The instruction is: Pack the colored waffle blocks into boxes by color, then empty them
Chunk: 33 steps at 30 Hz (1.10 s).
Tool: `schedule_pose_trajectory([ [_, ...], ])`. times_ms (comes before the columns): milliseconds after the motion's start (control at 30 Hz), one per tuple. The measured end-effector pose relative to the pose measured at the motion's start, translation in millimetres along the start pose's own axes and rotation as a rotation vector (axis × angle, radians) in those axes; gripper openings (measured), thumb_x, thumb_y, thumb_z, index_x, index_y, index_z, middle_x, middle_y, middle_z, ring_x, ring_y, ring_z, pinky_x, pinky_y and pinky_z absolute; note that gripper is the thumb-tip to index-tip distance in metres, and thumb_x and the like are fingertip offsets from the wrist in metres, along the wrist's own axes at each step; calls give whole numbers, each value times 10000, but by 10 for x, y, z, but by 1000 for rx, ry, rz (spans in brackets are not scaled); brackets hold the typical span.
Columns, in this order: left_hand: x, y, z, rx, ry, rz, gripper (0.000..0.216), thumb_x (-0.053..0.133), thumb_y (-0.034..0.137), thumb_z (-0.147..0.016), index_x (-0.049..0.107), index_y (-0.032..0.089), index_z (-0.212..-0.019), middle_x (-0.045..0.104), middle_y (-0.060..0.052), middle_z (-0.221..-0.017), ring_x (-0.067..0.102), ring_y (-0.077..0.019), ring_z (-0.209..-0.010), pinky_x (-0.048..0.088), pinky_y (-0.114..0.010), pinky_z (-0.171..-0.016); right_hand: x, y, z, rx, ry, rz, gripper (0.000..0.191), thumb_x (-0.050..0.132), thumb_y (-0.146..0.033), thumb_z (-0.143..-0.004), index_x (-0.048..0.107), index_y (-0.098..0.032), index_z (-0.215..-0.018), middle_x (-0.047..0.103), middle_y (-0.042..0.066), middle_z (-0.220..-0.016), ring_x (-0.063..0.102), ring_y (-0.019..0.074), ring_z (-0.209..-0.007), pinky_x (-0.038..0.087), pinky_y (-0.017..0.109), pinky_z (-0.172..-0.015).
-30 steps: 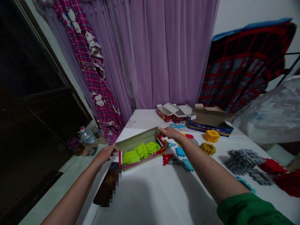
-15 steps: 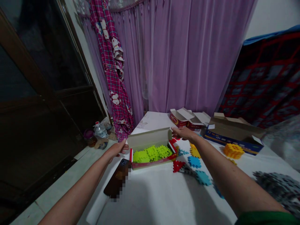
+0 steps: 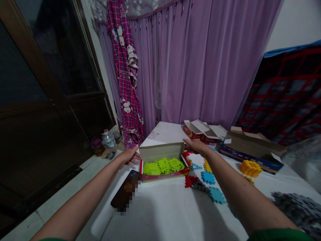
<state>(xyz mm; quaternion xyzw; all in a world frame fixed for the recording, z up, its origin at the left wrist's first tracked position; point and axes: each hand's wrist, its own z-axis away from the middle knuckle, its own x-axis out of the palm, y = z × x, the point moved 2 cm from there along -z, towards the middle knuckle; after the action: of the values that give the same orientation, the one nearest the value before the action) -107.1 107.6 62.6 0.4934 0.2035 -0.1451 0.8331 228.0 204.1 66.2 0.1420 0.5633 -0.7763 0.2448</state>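
An oblong red cardboard box (image 3: 164,177) sits on the white table, filled with lime-green interlocking plastic pieces (image 3: 163,166). Its lid (image 3: 162,151) stands raised at the back, pale inside. At the lid's left edge is my left hand (image 3: 129,156), fingers stretched out and apart. My right hand (image 3: 195,146) has its thumb and fingers closed at the lid's right corner; the fingertips are partly hidden. A dark phone (image 3: 125,190) lies just left of the box, below my left hand.
Blue pieces (image 3: 208,177), red pieces (image 3: 190,181) and a yellow stack (image 3: 250,168) lie on the right. Grey pieces (image 3: 298,209) heap at the right edge. Open red boxes (image 3: 192,131) and a blue box (image 3: 250,160) stand behind. A water bottle (image 3: 109,139) is left, beyond the table.
The raised lid has tipped slightly lower, with both hands staying at its two ends. The view has shifted a little; the box and its green pieces stay put.
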Motion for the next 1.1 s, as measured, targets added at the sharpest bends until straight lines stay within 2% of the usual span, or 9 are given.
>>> schedule_pose_trajectory([
  [167,15,86,-79,-23,-27,-2,711,518,849,-605,603,170,-798,726,-139,-1085,706,-232,-863,288,-187,-455,20,17,51,14,-35,2,204,539,-324,-864,606,-132,-846,722,141,-938,648,133,-664,322,194,-444],
  [333,0,142,-150,-53,-67,-15,668,577,750,-648,580,217,-1051,738,-116,-1059,713,-206,-754,259,-182,-428,44,16,96,39,-68,35,174,514,-300,-855,601,-150,-866,716,113,-963,648,136,-719,399,207,-527],
  [433,-9,152,-178,-58,-86,-28,638,557,702,-699,558,241,-1140,749,-92,-1026,708,-184,-718,273,-178,-430,77,0,110,43,-97,47,213,477,-323,-873,609,-156,-882,716,93,-894,647,141,-705,425,226,-559],
  [633,36,141,-194,-15,-100,-81,595,569,697,-683,635,201,-1005,752,-107,-988,705,-198,-746,302,-187,-438,188,-1,75,26,-95,82,233,504,-336,-855,612,-141,-786,690,86,-724,618,141,-618,429,228,-546],
  [800,137,39,-146,105,-48,-178,554,552,663,-716,671,185,-970,749,-92,-970,701,-222,-768,358,-219,-470,252,118,84,-31,-55,167,221,513,-305,-848,641,-143,-770,713,92,-774,655,169,-708,448,232,-580],
  [867,188,-32,-111,182,11,-235,528,545,654,-725,694,190,-927,745,-73,-959,691,-251,-835,413,-252,-527,265,192,121,-92,-21,217,227,507,-300,-859,669,-148,-818,723,85,-849,662,187,-814,465,243,-653],
  [933,244,-115,-62,262,85,-293,503,538,637,-741,713,204,-927,738,-59,-966,664,-280,-937,466,-291,-649,279,276,173,-166,17,269,249,501,-318,-876,695,-162,-885,724,78,-936,644,202,-926,464,262,-762],
  [1033,339,-258,29,346,181,-357,482,522,578,-789,711,222,-1054,709,-69,-1073,609,-292,-1057,453,-333,-864,317,429,241,-264,72,340,292,493,-389,-898,711,-221,-998,710,64,-1049,607,219,-1025,433,293,-879],
  [1100,403,-355,81,418,246,-424,486,499,547,-827,683,228,-1143,677,-82,-1143,589,-283,-1082,423,-349,-942,354,532,261,-349,142,412,318,474,-423,-911,707,-256,-1048,696,55,-1091,595,219,-1040,427,302,-907],
])
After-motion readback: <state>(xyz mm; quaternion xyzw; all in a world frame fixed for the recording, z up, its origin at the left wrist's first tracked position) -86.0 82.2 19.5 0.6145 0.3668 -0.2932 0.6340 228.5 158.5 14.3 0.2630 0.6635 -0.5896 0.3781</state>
